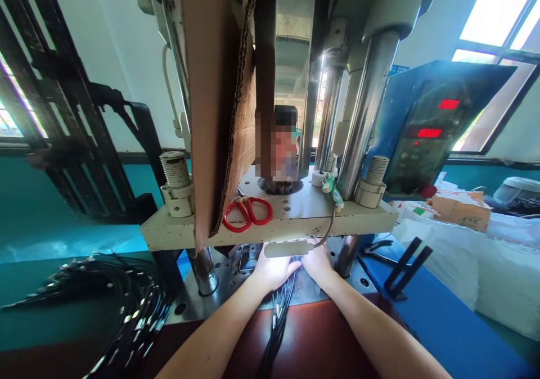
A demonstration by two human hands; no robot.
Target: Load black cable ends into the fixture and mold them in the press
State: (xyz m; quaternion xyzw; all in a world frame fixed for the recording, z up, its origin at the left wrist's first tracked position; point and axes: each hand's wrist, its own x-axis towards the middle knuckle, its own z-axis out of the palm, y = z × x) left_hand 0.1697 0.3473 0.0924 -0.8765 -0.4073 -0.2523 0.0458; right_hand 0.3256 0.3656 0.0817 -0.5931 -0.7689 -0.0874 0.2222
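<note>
Both hands reach under the upper plate (329, 221) of a press, over its metal bed (312, 294). My left hand (274, 269) is at the middle, its thumb pointing right and its other fingers hidden by a pale lamp bar (289, 249). Close beside it on the right is my right hand (317, 264), fingers mostly hidden under the plate edge. A bundle of black cables (280, 317) with silvery pieces runs from between the hands toward the front edge. What the fingers hold cannot be made out.
Red-handled scissors (248, 213) and a cardboard sheet (215, 103) rest on the upper plate. Many black cables (139, 306) lie at left. A control box (439, 126) and a black bracket (407, 269) stand at right. Metal columns (205, 272) flank the bed.
</note>
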